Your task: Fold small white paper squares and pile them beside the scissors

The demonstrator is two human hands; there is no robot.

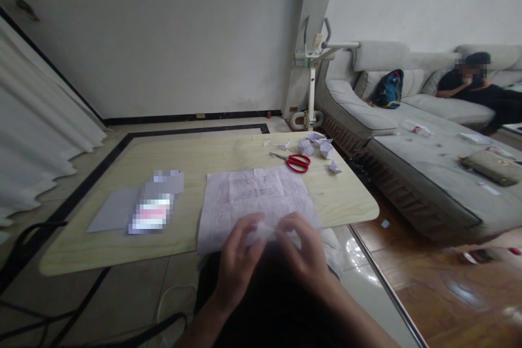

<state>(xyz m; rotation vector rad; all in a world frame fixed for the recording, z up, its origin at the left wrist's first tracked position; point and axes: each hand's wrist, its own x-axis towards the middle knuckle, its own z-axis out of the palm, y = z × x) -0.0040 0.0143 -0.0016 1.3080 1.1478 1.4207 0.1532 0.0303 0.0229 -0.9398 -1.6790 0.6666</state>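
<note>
— What is held in the hands?
— A small piece of white paper [267, 232] is pinched between the left hand [238, 258] and the right hand [304, 253], just above the near edge of the table [122, 253]. The fingers of both hands are closed on it; its exact shape is blurred and cannot be told.

— And what is seen under it?
— A large, creased sheet of paper [253, 196], covered in faint writing, is laid flat on the pale wooden tabletop, whose corners are rounded. Part of it hangs over the near edge.

— What else is laid out?
— Red-handled scissors [294, 162] are placed beyond the sheet, and small folded white paper shapes [320, 148] are scattered near them. A flat grey sheet [112, 209] is seen to the left. A grey cushioned sofa [408, 147] is occupied by another person [473, 84].
</note>
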